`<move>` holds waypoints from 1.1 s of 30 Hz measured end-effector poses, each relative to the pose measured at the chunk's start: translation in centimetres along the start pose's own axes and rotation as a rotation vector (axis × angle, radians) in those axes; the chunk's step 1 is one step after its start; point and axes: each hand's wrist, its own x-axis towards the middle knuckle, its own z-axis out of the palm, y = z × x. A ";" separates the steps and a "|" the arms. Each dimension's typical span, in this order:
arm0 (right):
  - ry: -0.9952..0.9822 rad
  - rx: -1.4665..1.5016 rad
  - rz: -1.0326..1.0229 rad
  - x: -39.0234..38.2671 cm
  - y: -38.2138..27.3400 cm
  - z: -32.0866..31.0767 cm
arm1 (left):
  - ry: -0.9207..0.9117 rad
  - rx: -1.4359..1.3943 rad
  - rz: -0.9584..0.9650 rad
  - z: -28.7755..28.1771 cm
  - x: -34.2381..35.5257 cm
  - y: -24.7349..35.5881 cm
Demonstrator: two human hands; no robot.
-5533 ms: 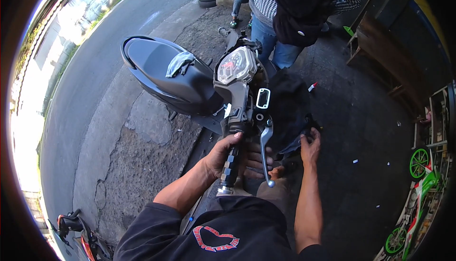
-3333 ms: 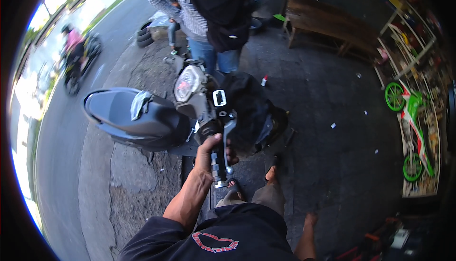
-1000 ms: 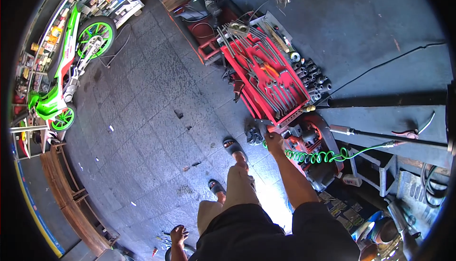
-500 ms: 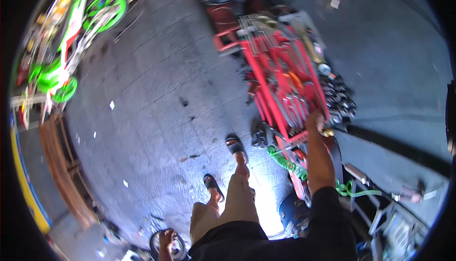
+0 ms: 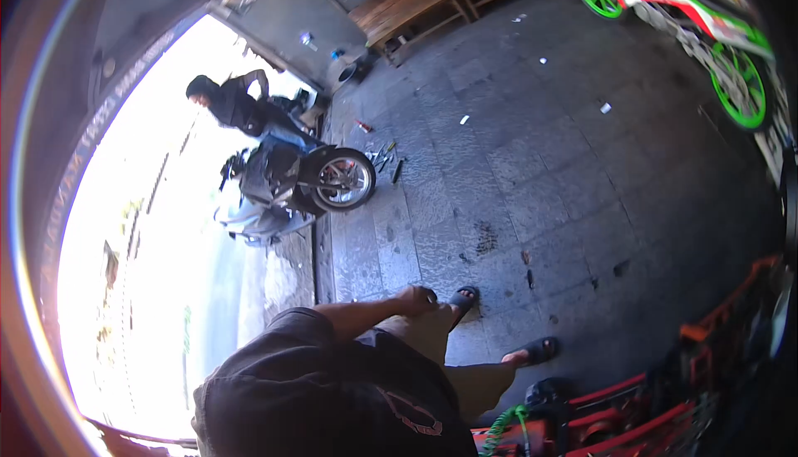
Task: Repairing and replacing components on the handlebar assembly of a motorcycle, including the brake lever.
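My left hand [image 5: 413,301] is low in front of my thigh, its fingers curled closed. A small dark thing shows at its fingertips, too small and blurred to name. My right hand is out of view. Nearest to the left hand are my light-coloured trousers [image 5: 424,328] and, just beyond it, one of my black sandals [image 5: 467,295]. The other sandal [image 5: 544,349] stands on the floor to the right.
A dark motorbike [image 5: 278,182] stands at the bright doorway, with a person [image 5: 241,108] in dark clothing beside it. Loose tools [image 5: 386,156] lie near its wheel. A wooden bench [image 5: 440,4], a green-and-white motorbike [image 5: 690,20] and a red tool cart [image 5: 615,424] surround the floor.
My view has swung left from the red tool cart to the doorway and dark motorbike. My right hand, earlier over the tools in the cart, has gone out of view.
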 end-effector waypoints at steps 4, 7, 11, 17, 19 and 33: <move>-0.435 0.365 -0.139 -6.8 -19.2 1.8 | -0.063 -0.141 0.303 0.3 -0.6 -0.7; -0.831 0.665 -0.422 -18.7 -38.2 1.7 | -0.011 -0.213 0.347 -3.3 -0.9 -4.2; -1.435 0.998 -0.457 -41.7 -60.0 -1.5 | 0.118 -1.024 0.247 -12.1 -1.8 -12.6; -1.886 0.812 -0.370 -69.3 -77.4 -1.4 | 0.507 -1.012 0.027 -27.2 -0.8 -33.6; -2.137 0.682 -0.156 -75.8 -81.7 -0.6 | 0.600 -1.013 -0.046 -30.5 -1.6 -39.6; -2.049 -0.194 -1.412 -116.5 -114.5 6.9 | 1.408 -2.215 -0.169 -54.8 5.3 -73.6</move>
